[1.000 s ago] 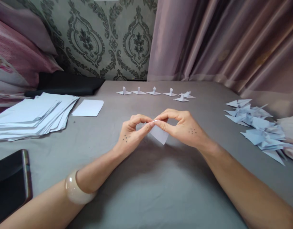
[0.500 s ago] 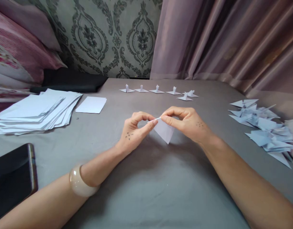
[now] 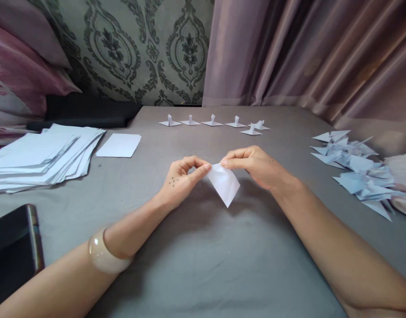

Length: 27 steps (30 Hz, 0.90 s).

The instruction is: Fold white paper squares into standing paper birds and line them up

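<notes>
A small white folded sheet of paper [image 3: 224, 185] is held up between my two hands, one pointed corner hanging down toward the grey cloth. My left hand [image 3: 185, 180] pinches its upper left edge between thumb and fingers. On the upper right, my right hand [image 3: 256, 165] pinches the same top edge with thumb and forefinger. The fingertips of both hands are close together, with a short stretch of paper edge between them. The undersides of the fingers and the back of the paper are hidden.
A stack of white paper [image 3: 40, 154] and a smaller square stack [image 3: 119, 145] lie left. A phone [image 3: 14, 247] rests at the near left. Several folded paper figures [image 3: 212, 121] line the back; a pile of folded paper cranes [image 3: 362, 165] sits right.
The folded paper has tilted so that more of its broad face shows, its corner hanging lower. Both hands keep their pinch. The whole view has shifted slightly.
</notes>
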Tool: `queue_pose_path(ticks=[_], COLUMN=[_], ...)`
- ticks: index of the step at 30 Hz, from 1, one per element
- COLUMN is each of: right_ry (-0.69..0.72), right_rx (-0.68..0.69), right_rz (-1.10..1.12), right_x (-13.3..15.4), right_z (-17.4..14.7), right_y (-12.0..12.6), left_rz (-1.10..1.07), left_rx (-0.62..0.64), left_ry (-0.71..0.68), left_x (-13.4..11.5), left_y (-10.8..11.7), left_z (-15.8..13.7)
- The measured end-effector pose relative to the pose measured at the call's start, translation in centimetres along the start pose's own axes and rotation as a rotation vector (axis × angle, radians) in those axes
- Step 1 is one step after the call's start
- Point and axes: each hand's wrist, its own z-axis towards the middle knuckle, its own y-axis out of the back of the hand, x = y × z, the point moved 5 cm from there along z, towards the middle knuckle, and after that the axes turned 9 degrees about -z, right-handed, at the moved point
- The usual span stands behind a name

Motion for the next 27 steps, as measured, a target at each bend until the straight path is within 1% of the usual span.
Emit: queue_pose_path(ticks=[5, 9, 12, 15, 17, 18, 20, 23, 25, 27], right_ry=[-0.015, -0.017, -0.037, -0.04, -0.011, 0.005, 0.032, 0.069, 0.077, 0.068], right_rx=[0.03, 0.065, 0.069, 0.032, -0.022, -0.051, -0.088, -0.078, -0.052, -0.025], right_rz=[0.047, 0.078, 0.087, 0.15, 0.199, 0.212, 0.223, 0.241, 0.248, 0.252], right_x=[-0.2, -0.5, -0.8, -1.1, -1.4, -1.5, -2.0, -2.9, -3.5, -4.1], right_z=[0.0, 0.1, 0.2, 0.4, 0.6, 0.7, 1.0, 1.4, 1.5, 1.5], right_y=[-0.1, -0.2, 0.0, 0.1, 0.2, 0.2, 0.0, -0.7, -1.3, -1.8], left_rz=[-0.134, -0.215, -0.231, -0.193, -0.095, -0.005, 0.239, 0.568, 0.707, 0.853], left_rx=[-0.005, -0.045, -0.088, -0.204, -0.277, -0.287, -0.268, -0.254, -0.252, -0.201], left_ry=[0.074, 0.133, 0.104, 0.018, -0.04, -0.072, -0.165, -0.321, -0.395, -0.501], left_x=[0.4, 0.8, 0.9, 0.7, 0.4, 0.2, -0.5, -1.2, -1.3, -1.3], left_y=[-0.2, -0.2, 0.1, 1.1, 1.6, 1.7, 1.5, 0.9, 0.6, 0.1], left_z=[0.0, 0.0, 0.3, 0.5, 0.5, 0.4, 0.2, -0.3, -0.5, -0.7])
